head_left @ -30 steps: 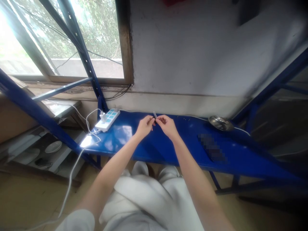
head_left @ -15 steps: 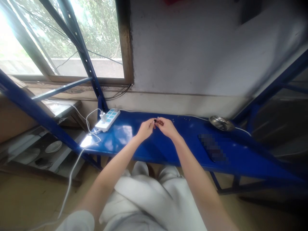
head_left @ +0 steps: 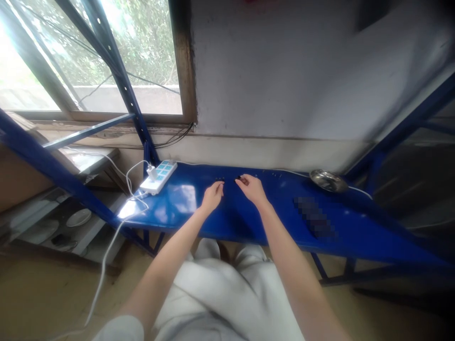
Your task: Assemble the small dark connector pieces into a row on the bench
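My left hand [head_left: 213, 196] is pinched closed just above the blue tabletop [head_left: 227, 215]; a dark speck shows at its fingertips, too small to name. To its right, my right hand [head_left: 253, 189] is closed with thumb and finger together on a small black piece [head_left: 239, 178]. A gap separates the two hands. Several tiny dark pieces [head_left: 219, 178] lie on the table just beyond my left fingertips. Several tiny pale, pin-like pieces [head_left: 277, 175] lie farther right, near the back edge.
A white power strip [head_left: 160, 177] with a plug and cable lies at the table's left end. Toward the right are a shiny metal bowl-shaped object [head_left: 327, 181] and a dark, pixelated flat item [head_left: 314, 218]. Blue metal posts [head_left: 133, 106] frame the table, with a wall behind.
My hands were together around a small dark piece and are now apart. The left has moved slightly left and down, the right slightly right. Tiny dark pieces on the table have come into view.
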`<state>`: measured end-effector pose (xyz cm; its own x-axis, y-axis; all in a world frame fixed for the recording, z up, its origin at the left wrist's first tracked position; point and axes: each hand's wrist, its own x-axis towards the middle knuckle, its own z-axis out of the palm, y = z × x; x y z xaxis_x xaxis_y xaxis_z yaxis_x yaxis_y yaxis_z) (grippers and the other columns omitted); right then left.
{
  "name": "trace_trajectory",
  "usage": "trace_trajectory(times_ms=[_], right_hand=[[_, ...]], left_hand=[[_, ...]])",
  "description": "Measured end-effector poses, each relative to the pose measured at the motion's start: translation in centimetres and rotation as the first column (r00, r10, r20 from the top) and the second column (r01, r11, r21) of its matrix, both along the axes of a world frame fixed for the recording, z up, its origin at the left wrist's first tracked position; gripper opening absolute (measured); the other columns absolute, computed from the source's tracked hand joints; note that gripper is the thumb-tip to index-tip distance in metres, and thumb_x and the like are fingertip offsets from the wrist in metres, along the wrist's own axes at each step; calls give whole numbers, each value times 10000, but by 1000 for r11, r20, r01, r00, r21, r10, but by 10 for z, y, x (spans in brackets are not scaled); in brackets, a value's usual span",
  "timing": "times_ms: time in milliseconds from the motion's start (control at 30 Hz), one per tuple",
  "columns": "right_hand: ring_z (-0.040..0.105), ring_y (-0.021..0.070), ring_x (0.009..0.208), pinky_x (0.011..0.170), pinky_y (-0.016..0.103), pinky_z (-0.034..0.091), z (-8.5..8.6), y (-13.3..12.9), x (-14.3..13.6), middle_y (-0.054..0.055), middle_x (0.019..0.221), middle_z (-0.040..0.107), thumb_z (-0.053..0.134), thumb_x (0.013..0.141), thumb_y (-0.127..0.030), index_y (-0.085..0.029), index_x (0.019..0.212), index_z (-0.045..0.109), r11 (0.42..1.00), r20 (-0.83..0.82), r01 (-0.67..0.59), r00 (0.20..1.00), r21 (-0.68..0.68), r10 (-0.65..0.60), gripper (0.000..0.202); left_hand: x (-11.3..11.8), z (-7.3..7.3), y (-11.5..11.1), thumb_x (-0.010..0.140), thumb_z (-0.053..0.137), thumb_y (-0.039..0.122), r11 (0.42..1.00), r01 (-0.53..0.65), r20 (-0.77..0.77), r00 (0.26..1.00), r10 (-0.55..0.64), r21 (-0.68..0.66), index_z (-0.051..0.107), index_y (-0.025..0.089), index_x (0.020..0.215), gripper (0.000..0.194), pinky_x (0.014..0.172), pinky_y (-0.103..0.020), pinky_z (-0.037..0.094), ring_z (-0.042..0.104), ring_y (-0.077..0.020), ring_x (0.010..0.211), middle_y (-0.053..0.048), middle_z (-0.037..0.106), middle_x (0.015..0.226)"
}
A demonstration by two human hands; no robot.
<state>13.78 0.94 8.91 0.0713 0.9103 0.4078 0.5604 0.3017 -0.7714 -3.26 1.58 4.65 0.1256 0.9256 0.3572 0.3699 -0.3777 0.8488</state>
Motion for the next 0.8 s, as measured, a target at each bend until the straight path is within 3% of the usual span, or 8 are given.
trace_trajectory(times_ms=[133, 233, 500, 800], right_hand=[[531, 175, 613, 630, 321, 424, -23, 8, 28, 54, 666, 604, 534, 720, -435, -176, 674, 560, 984, 6, 175, 985, -25, -175, 265], [522, 175, 598, 614, 317, 416, -39, 11, 45, 45, 639, 588, 528, 717, -419, -182, 642, 532, 970, 33, 234, 972, -59, -232, 248], [535, 174, 608, 584, 287, 403, -74, 29, 60, 54, 652, 602, 511, 723, -353, -167, 648, 554, 952, 158, 274, 955, -139, -252, 205], [572, 158, 643, 548, 237, 385, -84, 51, 59, 71, 757, 643, 480, 776, -306, -147, 792, 624, 909, 348, 357, 897, -214, -271, 214]], left_hand=[[-2, -28, -3, 864, 371, 322, 981, -64, 68, 995, 78, -181, 604, 150, 965, 307, 492, -192, 398, 468, -76, 447, 10, 557, 600], [-2, -39, -5, 861, 367, 335, 970, -76, 118, 987, 106, -232, 597, 142, 950, 314, 459, -188, 379, 452, -72, 429, 13, 545, 594], [-5, -50, -3, 828, 423, 345, 957, -71, 202, 970, 131, -280, 595, 158, 939, 277, 452, -180, 378, 446, -64, 426, 23, 544, 594], [-5, -50, -3, 807, 457, 332, 953, -50, 196, 974, 113, -299, 603, 150, 892, 248, 429, -162, 355, 450, -58, 427, 20, 540, 579]])
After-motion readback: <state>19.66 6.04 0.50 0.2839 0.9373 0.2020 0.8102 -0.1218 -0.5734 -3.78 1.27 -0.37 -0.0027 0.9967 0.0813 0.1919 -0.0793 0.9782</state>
